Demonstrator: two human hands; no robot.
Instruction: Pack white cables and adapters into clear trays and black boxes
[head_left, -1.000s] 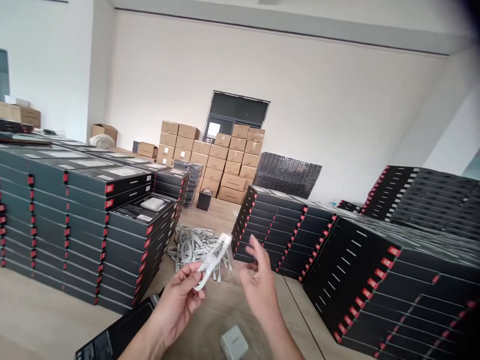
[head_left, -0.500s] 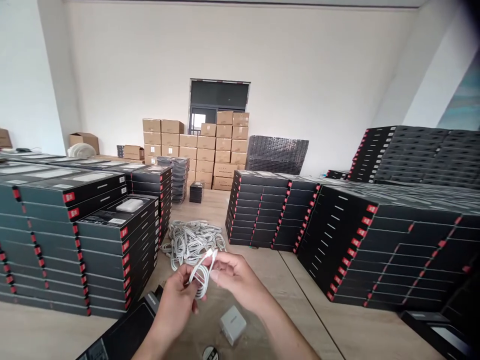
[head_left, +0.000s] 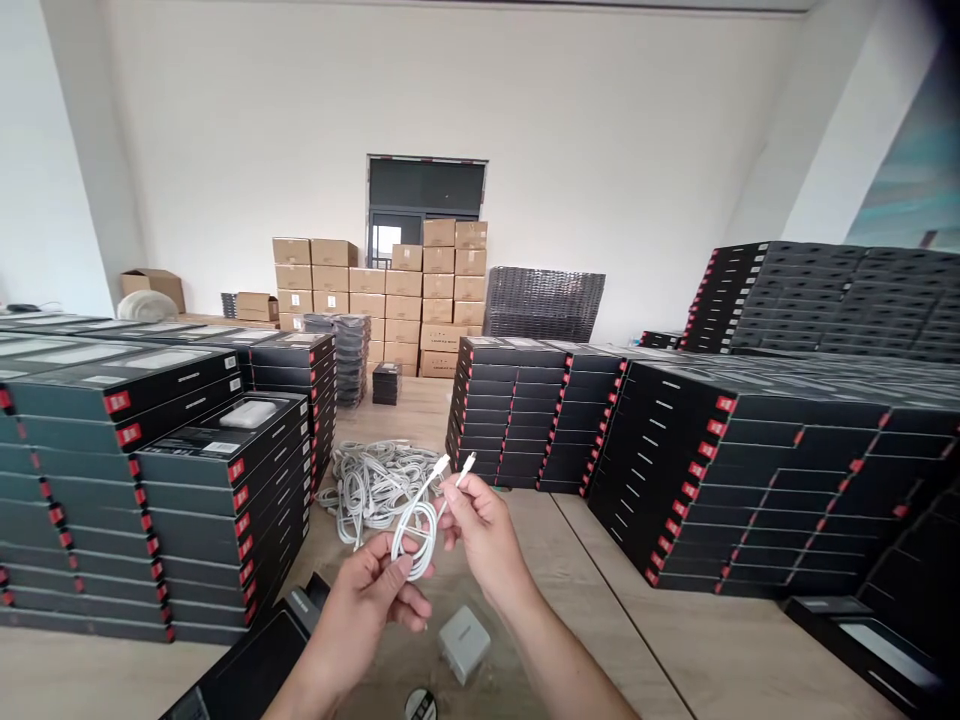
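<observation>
A coiled white charging cable (head_left: 415, 540) is held in front of me, over the table. My left hand (head_left: 381, 585) pinches the lower side of its loops between thumb and fingers. Near one end, just below the plug, my right hand (head_left: 480, 520) grips the same cable. Both plugs point up, a little apart from each other. Behind the hands lies a pile of similar white cables (head_left: 375, 480). On the table below stands a small white charger block (head_left: 464, 643), with a round black-and-white item (head_left: 421, 704) partly cut off at the bottom edge.
Stacked black boxes with red marks rise on the left (head_left: 202, 500) and right (head_left: 675, 480). An open black box (head_left: 247, 650) lies at lower left, and a black tray (head_left: 862, 645) at lower right. Brown cartons (head_left: 405, 310) stand at the back.
Both hands have shifted slightly right with the cable. My right hand has risen and moved away from my left, and the two plugs are now farther apart. The view has turned slightly.
</observation>
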